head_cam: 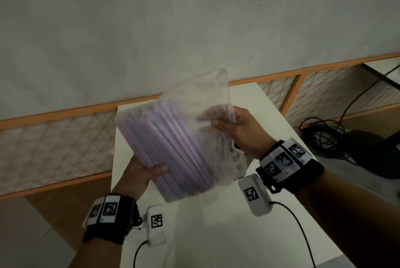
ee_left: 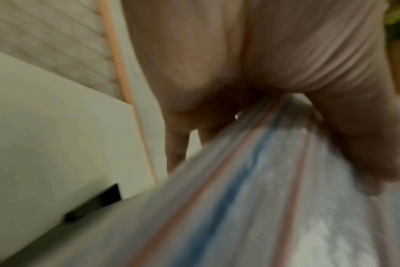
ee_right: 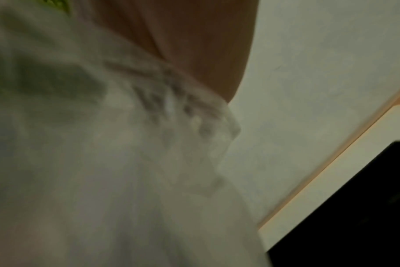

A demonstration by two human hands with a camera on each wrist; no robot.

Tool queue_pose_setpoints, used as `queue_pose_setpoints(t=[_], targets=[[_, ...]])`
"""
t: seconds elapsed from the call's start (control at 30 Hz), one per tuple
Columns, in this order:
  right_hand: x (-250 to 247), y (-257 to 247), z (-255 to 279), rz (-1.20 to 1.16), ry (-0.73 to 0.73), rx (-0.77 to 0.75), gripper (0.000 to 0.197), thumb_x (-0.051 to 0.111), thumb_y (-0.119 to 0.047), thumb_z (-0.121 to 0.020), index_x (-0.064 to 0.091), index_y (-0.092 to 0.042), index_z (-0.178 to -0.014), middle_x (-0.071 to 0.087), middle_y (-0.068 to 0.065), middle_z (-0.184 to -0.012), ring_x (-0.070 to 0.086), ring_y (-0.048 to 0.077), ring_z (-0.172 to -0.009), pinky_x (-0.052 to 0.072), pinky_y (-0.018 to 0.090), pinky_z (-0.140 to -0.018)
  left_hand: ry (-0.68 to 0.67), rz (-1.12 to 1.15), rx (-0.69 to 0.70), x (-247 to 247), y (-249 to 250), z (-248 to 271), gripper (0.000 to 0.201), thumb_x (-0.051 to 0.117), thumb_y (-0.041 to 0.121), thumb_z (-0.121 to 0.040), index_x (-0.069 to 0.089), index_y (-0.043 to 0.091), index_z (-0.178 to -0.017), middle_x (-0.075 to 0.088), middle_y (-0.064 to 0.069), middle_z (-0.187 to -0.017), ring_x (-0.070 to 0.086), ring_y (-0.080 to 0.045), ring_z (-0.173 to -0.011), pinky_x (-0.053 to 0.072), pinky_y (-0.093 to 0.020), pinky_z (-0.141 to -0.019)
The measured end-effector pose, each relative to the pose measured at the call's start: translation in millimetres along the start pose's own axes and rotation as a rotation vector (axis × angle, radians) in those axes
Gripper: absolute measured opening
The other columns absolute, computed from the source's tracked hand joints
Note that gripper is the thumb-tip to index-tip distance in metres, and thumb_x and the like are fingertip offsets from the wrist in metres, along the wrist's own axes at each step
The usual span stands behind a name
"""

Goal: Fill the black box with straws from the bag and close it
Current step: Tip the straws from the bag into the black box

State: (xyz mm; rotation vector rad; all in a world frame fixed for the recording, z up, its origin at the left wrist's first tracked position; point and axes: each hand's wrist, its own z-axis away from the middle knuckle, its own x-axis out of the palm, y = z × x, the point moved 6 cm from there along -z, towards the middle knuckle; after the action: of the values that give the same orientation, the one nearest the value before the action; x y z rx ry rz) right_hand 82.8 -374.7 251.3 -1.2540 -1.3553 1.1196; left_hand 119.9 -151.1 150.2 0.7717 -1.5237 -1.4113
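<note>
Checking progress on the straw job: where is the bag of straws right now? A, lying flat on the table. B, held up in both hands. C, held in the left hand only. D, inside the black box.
B: the left hand grips the bag at its lower end and the right hand pinches its upper part, above the table.
</note>
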Motion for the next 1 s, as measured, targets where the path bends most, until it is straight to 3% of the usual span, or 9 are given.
queue_pose_setpoints(t=[0.13,0.23,0.37,0.47,0.53,0.6,0.7,0.83,1.0], targets=[[-47,5,-11,0.076,0.183,-0.021,0.017,0.056,0.005,-0.087,0.063,-0.004,-0.099,0.07,0.009,-0.103,0.066,0.013,-0.096,0.051,0.02,-0.082,0.088,-0.133,0.072,14,39,-34,0.097,0.091,0.051,-0.031,0.055,0.029,-0.118,0.069,0.005,-0.11,0.066,-0.01,-0.102,0.057,-0.029,-0.078],[-74,24,-18,0.156,0.259,0.013,0.016,0.061,-0.002,-0.086,0.068,-0.009,-0.099,0.07,0.003,-0.103,0.064,0.011,-0.098,0.049,0.026,-0.093,0.099,-0.28,0.088,25,54,-59,0.086,0.09,0.047,-0.039,0.054,0.038,-0.117,0.066,0.008,-0.113,0.064,-0.012,-0.105,0.052,-0.04,-0.088],[-95,55,-25,0.028,0.369,0.046,0.021,0.061,0.006,-0.083,0.068,-0.012,-0.09,0.073,-0.009,-0.076,0.067,0.006,-0.073,0.053,0.023,-0.075,0.121,-0.473,0.117,41,62,-88,0.068,0.088,0.033,-0.052,0.052,0.039,-0.109,0.061,0.016,-0.105,0.059,-0.003,-0.098,0.049,-0.04,-0.092],[-102,85,-20,-0.033,0.408,0.141,0.022,0.064,0.009,-0.08,0.068,-0.012,-0.086,0.072,-0.007,-0.068,0.067,0.006,-0.068,0.053,0.022,-0.069,0.071,-0.627,0.144,49,67,-99,0.075,0.087,0.03,-0.056,0.044,0.035,-0.117,0.055,0.023,-0.103,0.054,0.005,-0.095,0.047,-0.031,-0.086],[-106,108,-14,-0.069,0.416,0.224,0.02,0.067,0.008,-0.077,0.068,-0.011,-0.083,0.071,-0.004,-0.069,0.066,0.01,-0.067,0.052,0.028,-0.07,-0.007,-0.744,0.12,58,62,-105,0.078,0.083,0.044,-0.053,0.04,0.041,-0.118,0.053,0.025,-0.106,0.056,-0.002,-0.098,0.045,-0.029,-0.084],[-113,125,-8,-0.098,0.437,0.296,0.021,0.072,0.006,-0.073,0.066,-0.011,-0.084,0.069,0.005,-0.076,0.065,0.019,-0.071,0.052,0.035,-0.074,-0.039,-0.823,0.064,63,52,-111,0.076,0.085,0.042,-0.057,0.039,0.041,-0.118,0.055,0.018,-0.107,0.055,-0.011,-0.101,0.045,-0.033,-0.086],[-126,140,0,-0.144,0.465,0.356,0.041,0.077,0.0,-0.064,0.061,-0.008,-0.101,0.067,0.01,-0.086,0.065,0.027,-0.079,0.053,0.039,-0.073,-0.059,-0.873,0.0,70,37,-116,0.072,0.085,0.03,-0.065,0.042,0.033,-0.124,0.056,0.006,-0.115,0.055,-0.016,-0.104,0.046,-0.035,-0.089],[-144,152,3,-0.328,0.558,0.396,0.056,0.069,0.006,-0.076,0.046,-0.009,-0.125,0.065,0.011,-0.096,0.066,0.023,-0.082,0.054,0.033,-0.067,-0.114,-0.903,-0.06,72,24,-125,0.075,0.083,0.024,-0.068,0.043,0.028,-0.131,0.052,0.009,-0.117,0.053,-0.013,-0.104,0.042,-0.029,-0.089],[-153,158,3,-0.242,0.589,0.395,0.083,0.074,-0.001,-0.075,0.028,-0.015,-0.142,0.063,0.014,-0.106,0.066,0.025,-0.093,0.055,0.035,-0.072,-0.159,-0.875,-0.097,68,10,-132,0.06,0.082,0.038,-0.058,0.048,0.05,-0.106,0.061,0.007,-0.106,0.063,-0.013,-0.096,0.051,-0.031,-0.081]])
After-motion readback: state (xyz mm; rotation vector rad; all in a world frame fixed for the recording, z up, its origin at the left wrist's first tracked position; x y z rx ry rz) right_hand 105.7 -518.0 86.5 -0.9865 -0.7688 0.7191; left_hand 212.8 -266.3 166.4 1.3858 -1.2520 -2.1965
